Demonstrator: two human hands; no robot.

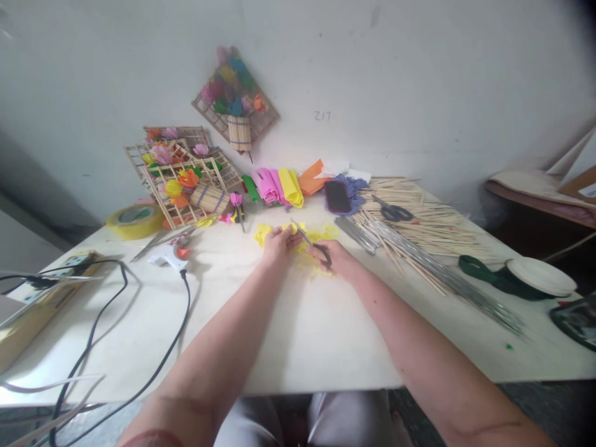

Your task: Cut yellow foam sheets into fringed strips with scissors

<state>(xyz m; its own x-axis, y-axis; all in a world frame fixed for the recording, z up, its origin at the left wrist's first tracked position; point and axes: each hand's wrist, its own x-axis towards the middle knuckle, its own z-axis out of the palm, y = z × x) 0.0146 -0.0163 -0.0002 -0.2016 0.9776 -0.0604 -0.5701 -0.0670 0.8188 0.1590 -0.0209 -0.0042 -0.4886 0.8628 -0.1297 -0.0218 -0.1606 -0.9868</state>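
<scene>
Bare forearms (218,335) reach over the near edge of a white table (321,347) toward a loose pile of yellow scraps (327,233). Nearer than the scraps and far to their left sits a power strip (77,263) with black plugs; well apart on their right lie a dark green ribbon (482,271) and a round white disc (542,277). Left of the scraps, a little closer, rests a white glue gun (170,256); to their right, a bundle of silvery wires (442,272) slants nearer. At the scraps themselves, the left hand (278,243) is curled, its thumb and fingertips pinched on a small yellow piece (294,228). Beside it, the right hand (336,257) is bent around the dark handles of the scissors (308,239), whose blades point at that piece; how far the blades are parted I cannot tell. Beyond the scraps, to the left, lies a roll of yellow tape (135,222); to the right, pale sticks (437,230) and a dark phone (338,197). Directly behind the scraps are rolls of coloured paper (270,186), with flowered lattices (186,179) to the left and another diamond-shaped lattice (236,107) on the wall, above and left.
</scene>
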